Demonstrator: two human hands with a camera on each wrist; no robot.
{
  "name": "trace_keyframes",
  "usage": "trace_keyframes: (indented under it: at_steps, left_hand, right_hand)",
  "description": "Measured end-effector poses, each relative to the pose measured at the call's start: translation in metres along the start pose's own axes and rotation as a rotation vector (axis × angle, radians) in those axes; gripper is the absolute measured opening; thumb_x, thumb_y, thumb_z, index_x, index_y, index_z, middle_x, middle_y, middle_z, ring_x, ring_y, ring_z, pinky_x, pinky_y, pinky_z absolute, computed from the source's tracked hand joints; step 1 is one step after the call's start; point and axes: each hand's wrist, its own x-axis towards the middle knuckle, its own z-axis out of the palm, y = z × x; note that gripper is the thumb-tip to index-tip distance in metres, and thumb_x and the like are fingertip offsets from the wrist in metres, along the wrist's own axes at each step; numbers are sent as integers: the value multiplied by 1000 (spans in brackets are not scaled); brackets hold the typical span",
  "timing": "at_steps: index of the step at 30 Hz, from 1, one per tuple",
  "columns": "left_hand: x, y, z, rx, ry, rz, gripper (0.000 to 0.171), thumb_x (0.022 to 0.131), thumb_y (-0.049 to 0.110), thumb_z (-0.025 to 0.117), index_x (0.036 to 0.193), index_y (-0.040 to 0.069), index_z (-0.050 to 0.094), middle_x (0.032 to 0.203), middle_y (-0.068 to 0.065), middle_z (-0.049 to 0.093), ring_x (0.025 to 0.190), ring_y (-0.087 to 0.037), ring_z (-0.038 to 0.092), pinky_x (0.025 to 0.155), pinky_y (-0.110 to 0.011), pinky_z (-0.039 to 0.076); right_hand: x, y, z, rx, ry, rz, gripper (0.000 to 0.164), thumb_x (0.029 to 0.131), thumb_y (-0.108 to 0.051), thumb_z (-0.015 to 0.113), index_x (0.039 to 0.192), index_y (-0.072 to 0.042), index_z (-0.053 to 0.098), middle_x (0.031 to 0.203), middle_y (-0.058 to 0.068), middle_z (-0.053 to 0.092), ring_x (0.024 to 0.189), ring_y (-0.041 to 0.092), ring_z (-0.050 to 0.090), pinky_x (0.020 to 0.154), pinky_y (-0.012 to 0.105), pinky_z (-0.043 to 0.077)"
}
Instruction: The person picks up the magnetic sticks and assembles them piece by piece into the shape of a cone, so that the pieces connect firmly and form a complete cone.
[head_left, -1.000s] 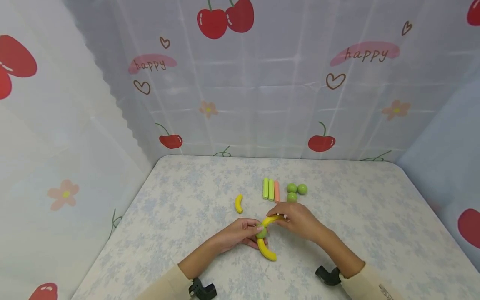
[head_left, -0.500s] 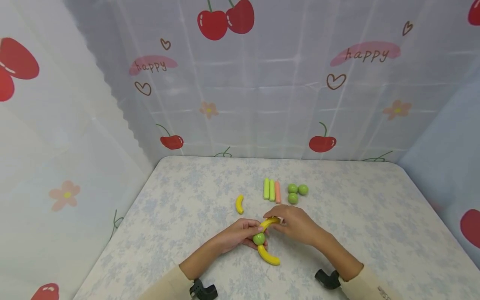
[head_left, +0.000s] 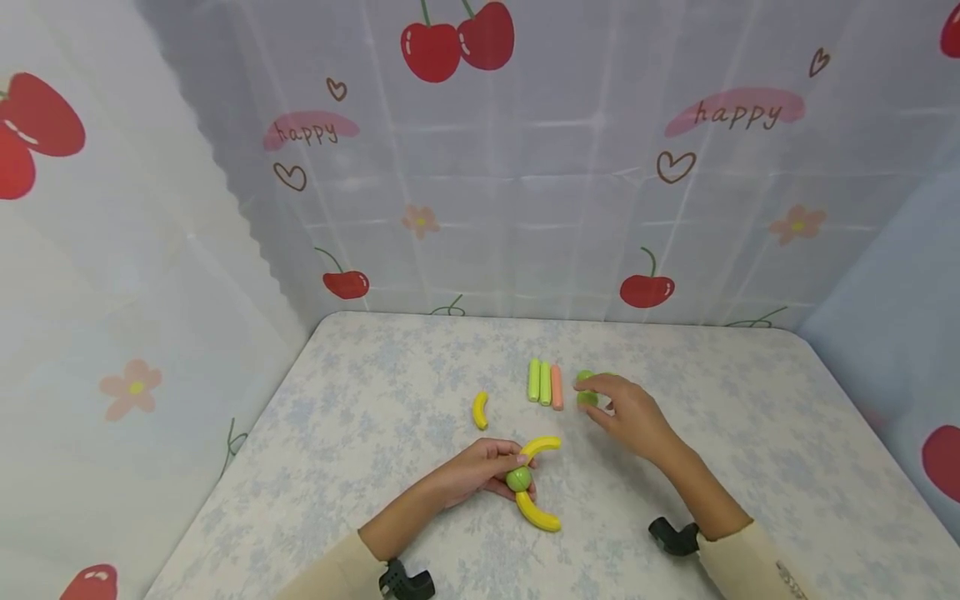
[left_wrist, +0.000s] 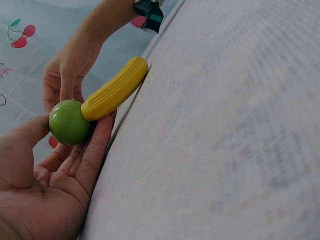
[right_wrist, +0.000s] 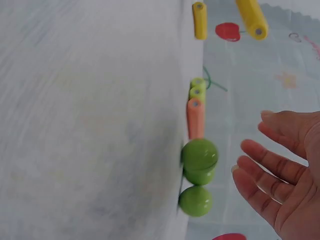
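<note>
My left hand (head_left: 483, 468) pinches a glossy green ball (left_wrist: 69, 122) between thumb and fingers, low over the table. Two curved yellow rods stick out from this ball: a far one (head_left: 543, 444) past the fingertips and a near one (left_wrist: 117, 90) bending toward me. My right hand (head_left: 633, 417) holds nothing; its fingers are parted and loosely bent beside a group of green balls (right_wrist: 199, 154). In the head view that hand partly covers the group. The right wrist view shows the fingertips apart from the balls.
Left of the green balls, two light green sticks (head_left: 539, 382) and a pink stick (head_left: 557, 387) lie side by side. A loose curved yellow rod (head_left: 480, 410) lies farther left. The pale patterned table (head_left: 360, 367) ends at a printed curtain (head_left: 525, 225).
My right hand has let go of the far yellow rod and moved away to the green balls. That rod now stays on the held ball. My left hand has hardly moved.
</note>
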Motion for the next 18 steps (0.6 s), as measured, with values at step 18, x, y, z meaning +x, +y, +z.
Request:
trace_keyframes:
  at_steps: [18]
  left_hand:
    - [0,0,0,-2,24,15,40,107,26,55,131,-6,60,101,-12,75,95,-21,74,78,-31,61]
  right_hand:
    - [-2,12,8,-166,-85,-5,37,78,-6,88,113,-7,76,113,8,69,98,26,68,78,42,59]
